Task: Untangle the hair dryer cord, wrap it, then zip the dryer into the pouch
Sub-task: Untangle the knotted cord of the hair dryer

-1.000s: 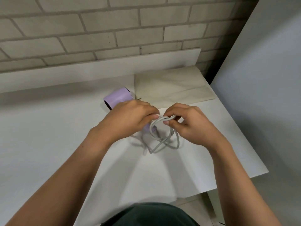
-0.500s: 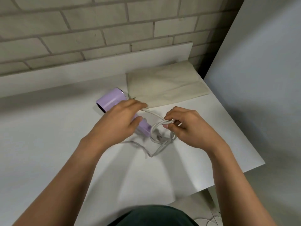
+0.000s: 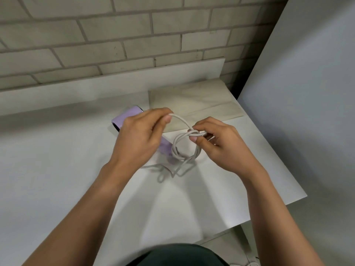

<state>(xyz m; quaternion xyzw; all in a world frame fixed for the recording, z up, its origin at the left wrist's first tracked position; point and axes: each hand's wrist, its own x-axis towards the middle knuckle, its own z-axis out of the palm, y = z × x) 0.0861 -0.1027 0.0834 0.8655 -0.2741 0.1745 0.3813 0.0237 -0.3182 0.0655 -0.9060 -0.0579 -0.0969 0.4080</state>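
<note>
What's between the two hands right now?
Head view: a taut run of cord from the left hand to the right hand, crossing over the pouch.

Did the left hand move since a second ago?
Yes. The left hand drew away from the right hand, going up toward the pouch lying on the table, pulling a strand of cord out of the coil.

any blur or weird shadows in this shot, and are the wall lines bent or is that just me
Head view: the left hand is slightly motion-blurred, and so are the low loops of the cord; the right hand is sharper. Both forearms throw soft, spread shadows on the white table, which points to diffuse light. The brick wall courses bow from wide-angle distortion. No glare.
</note>
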